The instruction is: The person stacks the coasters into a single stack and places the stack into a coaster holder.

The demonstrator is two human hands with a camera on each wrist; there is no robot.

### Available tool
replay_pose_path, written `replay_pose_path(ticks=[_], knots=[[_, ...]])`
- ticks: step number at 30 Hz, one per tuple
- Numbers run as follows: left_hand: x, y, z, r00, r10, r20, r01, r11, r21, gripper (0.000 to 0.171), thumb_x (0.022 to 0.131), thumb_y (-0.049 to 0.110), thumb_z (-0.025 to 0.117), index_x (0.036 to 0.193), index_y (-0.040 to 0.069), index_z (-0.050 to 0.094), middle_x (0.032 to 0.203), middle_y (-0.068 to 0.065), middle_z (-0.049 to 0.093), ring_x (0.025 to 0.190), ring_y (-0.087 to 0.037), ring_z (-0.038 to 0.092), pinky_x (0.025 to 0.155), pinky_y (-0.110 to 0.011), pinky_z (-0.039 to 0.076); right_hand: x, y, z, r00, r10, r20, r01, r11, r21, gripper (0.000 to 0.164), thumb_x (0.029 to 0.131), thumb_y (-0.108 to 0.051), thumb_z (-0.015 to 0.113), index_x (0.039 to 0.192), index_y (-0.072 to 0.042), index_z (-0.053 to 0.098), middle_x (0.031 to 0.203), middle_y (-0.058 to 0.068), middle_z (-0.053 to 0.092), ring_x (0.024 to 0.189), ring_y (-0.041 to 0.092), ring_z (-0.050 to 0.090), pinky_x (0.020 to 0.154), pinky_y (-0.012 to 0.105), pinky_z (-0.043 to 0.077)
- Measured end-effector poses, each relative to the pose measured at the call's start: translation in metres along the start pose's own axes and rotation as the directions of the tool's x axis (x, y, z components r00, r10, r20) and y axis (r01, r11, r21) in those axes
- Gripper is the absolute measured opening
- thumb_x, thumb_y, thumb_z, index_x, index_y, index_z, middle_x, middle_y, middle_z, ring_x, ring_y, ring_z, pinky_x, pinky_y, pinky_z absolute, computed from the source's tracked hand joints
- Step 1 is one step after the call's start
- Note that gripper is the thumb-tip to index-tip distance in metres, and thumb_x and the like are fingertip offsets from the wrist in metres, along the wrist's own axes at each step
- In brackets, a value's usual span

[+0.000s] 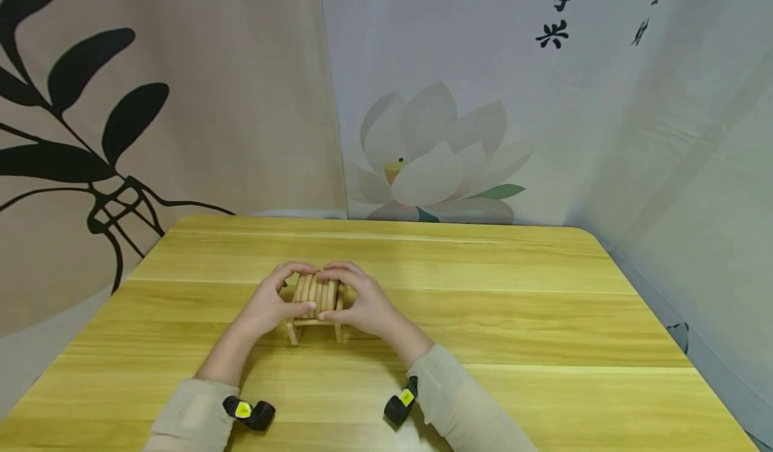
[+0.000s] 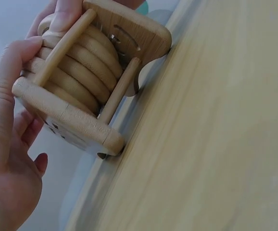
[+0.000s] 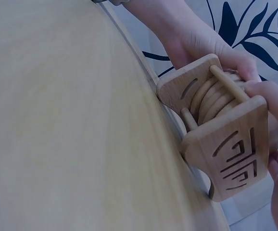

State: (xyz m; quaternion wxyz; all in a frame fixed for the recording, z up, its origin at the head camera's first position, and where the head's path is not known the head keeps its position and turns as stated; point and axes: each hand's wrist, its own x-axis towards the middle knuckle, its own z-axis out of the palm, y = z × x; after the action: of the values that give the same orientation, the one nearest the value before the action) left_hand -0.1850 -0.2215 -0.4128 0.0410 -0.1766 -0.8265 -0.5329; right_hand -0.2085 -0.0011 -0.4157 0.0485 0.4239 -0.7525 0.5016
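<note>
A row of round wooden discs (image 1: 317, 294), like coasters, stands on edge in a small wooden rack (image 1: 314, 322) on the table. My left hand (image 1: 274, 301) grips the discs from the left, thumb on the near side and fingers over the top. From the right, my right hand (image 1: 365, 298) holds them the same way, the two thumbs nearly meeting. The left wrist view shows the discs (image 2: 81, 67) between the rack's end panels and dowel rods. Cut-out slots mark the rack's end panel (image 3: 233, 159) in the right wrist view.
The wood-grain table (image 1: 513, 331) reaches back to a printed curtain (image 1: 241, 103) with leaves, a lotus and characters. Each sleeve carries a black wrist camera, the left one (image 1: 256, 415) and the right one (image 1: 398, 408), close over the tabletop.
</note>
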Motion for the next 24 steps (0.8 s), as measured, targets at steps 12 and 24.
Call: replay_pose_path(ticks=[12, 24], knots=[[0.002, 0.002, 0.002, 1.0, 0.02, -0.009, -0.02, 1.0, -0.005, 0.051, 0.079, 0.017, 0.081, 0.124, 0.013, 0.057, 0.131, -0.009, 0.051, 0.127, -0.033, 0.036, 0.1, -0.061, 0.022, -0.001, -0.004, -0.005, 0.996, 0.069, 0.052, -0.065, 0.995, -0.079, 0.064, 0.079, -0.028, 0.081, 0.135, -0.014, 0.053, 0.141, 0.007, 0.044, 0.129, 0.015, 0.039, 0.104, 0.038, 0.036], [0.002, 0.009, 0.001, 0.998, 0.023, -0.054, -0.022, 1.0, 0.019, 0.05, 0.083, 0.018, 0.077, 0.127, 0.012, 0.057, 0.127, -0.012, 0.053, 0.119, -0.029, 0.042, 0.098, -0.057, 0.025, -0.002, -0.007, -0.013, 0.999, 0.043, -0.032, -0.046, 0.996, -0.079, 0.055, 0.082, -0.022, 0.078, 0.131, -0.009, 0.056, 0.139, -0.003, 0.047, 0.127, 0.015, 0.043, 0.105, 0.038, 0.036]])
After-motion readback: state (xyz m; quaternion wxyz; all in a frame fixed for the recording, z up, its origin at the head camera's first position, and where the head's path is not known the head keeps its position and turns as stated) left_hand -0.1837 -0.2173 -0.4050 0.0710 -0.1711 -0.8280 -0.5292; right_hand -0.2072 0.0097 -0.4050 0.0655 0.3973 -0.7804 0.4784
